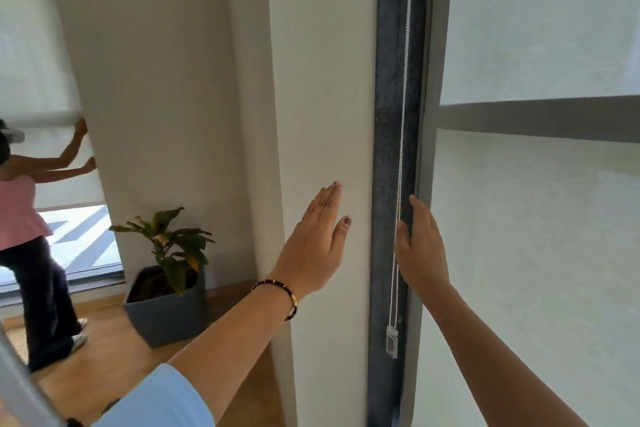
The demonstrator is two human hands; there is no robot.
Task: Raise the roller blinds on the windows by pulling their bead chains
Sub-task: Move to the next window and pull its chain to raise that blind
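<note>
Right, both arms are stretched out toward the window, and the bead chain hangs as a thin white loop down the dark window frame, between the white wall pillar and the lowered roller blind. The right hand is up against that frame, fingers straight and spread flat, nothing gripped; the chain runs just past its thumb side, touching or nearly so, I cannot tell which. Below that hand the loop ends at a small clear plastic weight. The left hand is flat and open too, fingers together and pointing up, in front of the pillar, clearly apart from the chain, with a dark beaded bracelet on the wrist and a pale blue sleeve lower down. Over on the far left another person in a pink top reaches both hands to a second blind, and a potted plant sits on the wooden floor beside them.
</note>
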